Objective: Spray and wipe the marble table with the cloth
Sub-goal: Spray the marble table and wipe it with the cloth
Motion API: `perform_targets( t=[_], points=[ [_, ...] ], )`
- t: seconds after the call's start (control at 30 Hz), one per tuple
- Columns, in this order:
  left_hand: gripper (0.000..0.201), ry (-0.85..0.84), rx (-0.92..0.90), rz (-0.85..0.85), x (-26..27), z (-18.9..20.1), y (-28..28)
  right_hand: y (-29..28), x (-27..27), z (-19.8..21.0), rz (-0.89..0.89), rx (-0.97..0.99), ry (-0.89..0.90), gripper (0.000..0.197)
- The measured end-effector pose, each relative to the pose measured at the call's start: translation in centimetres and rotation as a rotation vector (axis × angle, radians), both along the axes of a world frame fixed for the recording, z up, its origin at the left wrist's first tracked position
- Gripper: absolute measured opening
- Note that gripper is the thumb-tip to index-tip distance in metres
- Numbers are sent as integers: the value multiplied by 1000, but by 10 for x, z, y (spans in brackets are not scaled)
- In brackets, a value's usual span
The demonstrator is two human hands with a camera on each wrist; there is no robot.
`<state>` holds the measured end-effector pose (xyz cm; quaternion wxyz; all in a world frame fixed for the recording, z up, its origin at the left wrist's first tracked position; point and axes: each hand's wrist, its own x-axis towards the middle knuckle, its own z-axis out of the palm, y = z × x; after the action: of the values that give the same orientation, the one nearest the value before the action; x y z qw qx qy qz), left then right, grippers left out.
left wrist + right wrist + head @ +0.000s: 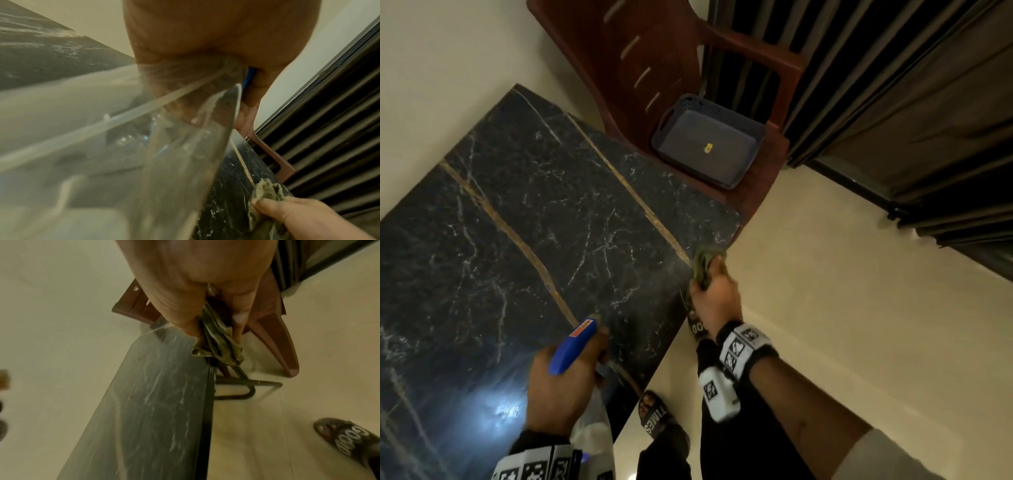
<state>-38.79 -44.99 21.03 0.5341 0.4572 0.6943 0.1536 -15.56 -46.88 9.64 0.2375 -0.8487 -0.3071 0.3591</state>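
Observation:
The black marble table (524,219) with white veins and gold seams fills the left of the head view. My left hand (565,383) grips a clear spray bottle (592,428) with a blue head (573,346), held over the table's near edge. In the left wrist view the bottle (123,146) covers most of the picture. My right hand (717,301) holds a bunched olive-green cloth (703,263) at the table's near right edge. The right wrist view shows the cloth (218,344) pinched between thumb and fingers right at the table (156,402) edge.
A brown plastic chair (664,54) stands at the table's far end with a grey-blue basket (705,144) on its seat. Dark curtains (911,102) hang at the right. My sandalled feet (654,416) stand on the pale floor (859,291) beside the table.

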Motion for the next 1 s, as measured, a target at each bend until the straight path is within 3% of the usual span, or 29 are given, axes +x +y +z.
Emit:
perform_targets(
  t=[0.17, 0.4, 0.6, 0.73, 0.83, 1.0],
  points=[
    [35, -33, 37, 39, 26, 2, 15, 46, 63, 10, -4, -37, -99, 33],
    [29, -35, -15, 56, 43, -2, 28, 14, 37, 3, 22, 17, -29, 55],
    [27, -11, -18, 97, 51, -3, 39, 47, 76, 2, -2, -18, -133, 31],
    [27, 21, 2, 133, 46, -4, 43, 40, 81, -2, 49, 14, -172, 34],
    [26, 48, -2, 154, 42, -5, 44, 27, 74, -11, -117, 149, -55, 40],
    [23, 67, -6, 233, 39, -7, 42, 24, 64, -14, -588, 320, 397, 39]
  ],
)
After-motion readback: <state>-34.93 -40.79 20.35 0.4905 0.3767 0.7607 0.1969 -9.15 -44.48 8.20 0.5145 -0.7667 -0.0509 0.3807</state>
